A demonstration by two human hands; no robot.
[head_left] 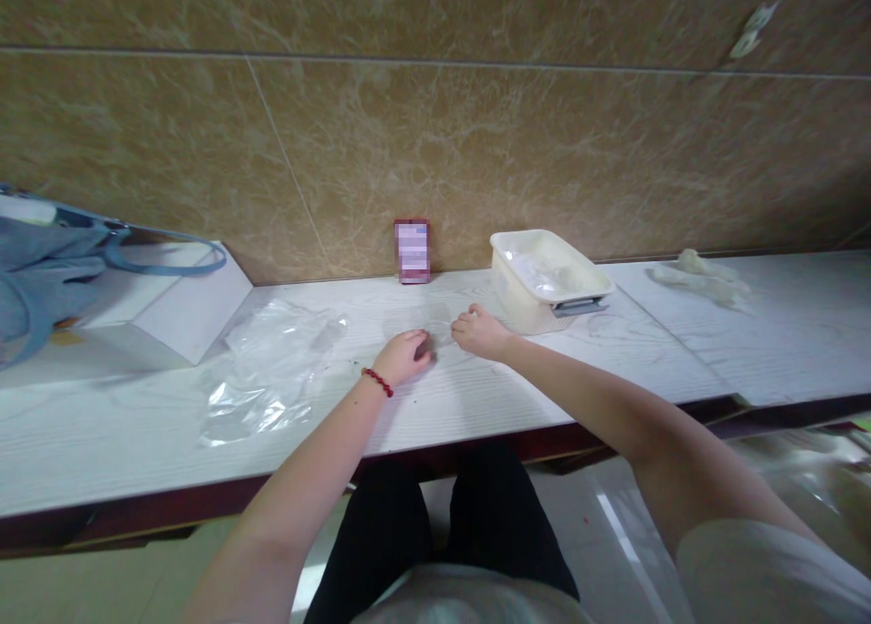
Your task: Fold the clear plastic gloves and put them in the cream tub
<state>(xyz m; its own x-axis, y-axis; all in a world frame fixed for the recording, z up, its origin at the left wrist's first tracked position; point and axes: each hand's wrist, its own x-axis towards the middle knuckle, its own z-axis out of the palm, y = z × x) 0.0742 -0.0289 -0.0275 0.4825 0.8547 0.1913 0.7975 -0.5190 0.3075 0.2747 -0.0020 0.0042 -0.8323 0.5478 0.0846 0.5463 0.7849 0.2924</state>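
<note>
My left hand [404, 355], with a red bead bracelet [377, 382] at its wrist, rests low over the white tabletop with fingers curled. Facing it, my right hand [482, 334] pinches the edge of a small clear plastic piece [441, 332]. This see-through piece spans the gap between both hands, and the left fingertips close on its other side. Its exact kind is too faint to make out.
Crumpled clear plastic bags [276, 365] lie left of my hands. Beyond them stand a white box [183, 307] and a blue bag [47, 270]. A phone [413, 252] leans on the tiled wall. At right are a cream plastic tub [521, 288] and a crumpled translucent item [704, 279].
</note>
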